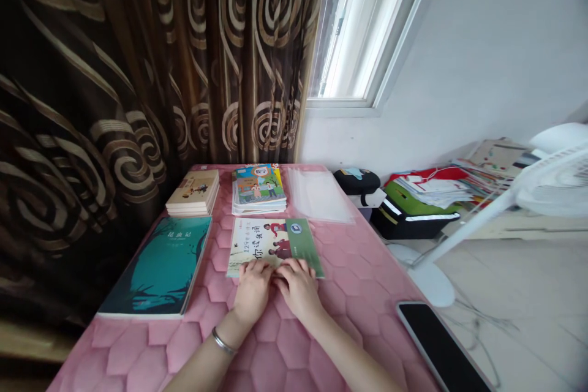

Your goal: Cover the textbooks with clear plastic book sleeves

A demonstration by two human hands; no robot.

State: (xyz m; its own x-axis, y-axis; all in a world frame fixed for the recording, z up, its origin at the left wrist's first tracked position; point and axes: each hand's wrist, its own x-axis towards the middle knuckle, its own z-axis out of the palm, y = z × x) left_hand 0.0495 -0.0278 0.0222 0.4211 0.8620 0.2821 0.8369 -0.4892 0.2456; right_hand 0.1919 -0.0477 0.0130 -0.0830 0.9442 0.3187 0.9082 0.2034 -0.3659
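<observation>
A picture-covered book [275, 239] with a white and green front lies flat on the pink quilted surface, its Chinese title facing up. My left hand [253, 288], with a silver bangle on the wrist, grips the book's near edge left of the middle. Close beside it, my right hand [296, 288] holds the same edge farther right. The fingers of both hands are bent over the cover, and the thumbs almost meet between them. What lies beneath the fingers is hidden.
Behind the book stand a stack of colourful textbooks [260, 187] and clear plastic sheets [316, 196]. On the left are a teal book [160, 266] and a stack of tan books [193, 193]. A dark-screened tablet or phone [441, 343] lies front right, near a white fan [487, 220].
</observation>
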